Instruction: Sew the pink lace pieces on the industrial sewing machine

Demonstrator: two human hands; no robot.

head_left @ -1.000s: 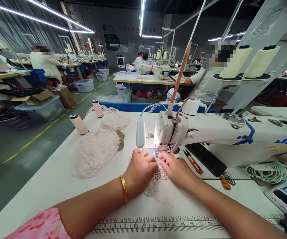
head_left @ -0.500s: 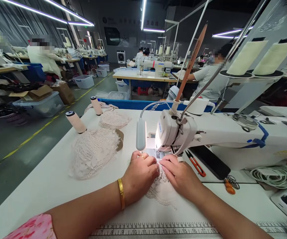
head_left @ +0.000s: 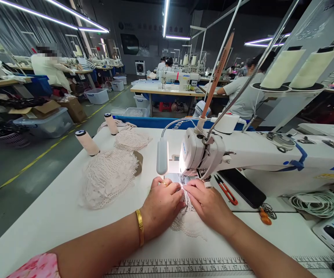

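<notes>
Long white lights [head_left: 74, 27] shine over a big sewing room, where a person in a white top [head_left: 49, 71] sits far off to your left. Your white surface [head_left: 53, 208] has a printed ruler strip [head_left: 178, 267] along the side near you.

Your piece of pale lace [head_left: 188, 224] lies right between your two hands, just in front of the white JUKI sewing machine [head_left: 202, 148]. Its top end is under your fingertips, close to the needle. Its wavy edge spreads out flat on the near side of them. You can't see whether the lace goes under the needle, because your fingers and the bright light hide that spot.

Your left grip [head_left: 161, 206] is curled and nearly closed, with the lace pinched at its fingertips. A gold bangle [head_left: 140, 227] is on that wrist. Your right grip [head_left: 209, 204] has bent fingers that touch the lace from the other side. I cannot tell if the thumb pinches it too. Your two sets of fingertips are very near each other.

Left of your hands sit a big lace heap [head_left: 109, 175] and a smaller lace heap [head_left: 132, 139], with a pale thread spool [head_left: 87, 143] beside them. To the right lie red-handled thread snips [head_left: 226, 190] and a black phone [head_left: 244, 188].
</notes>
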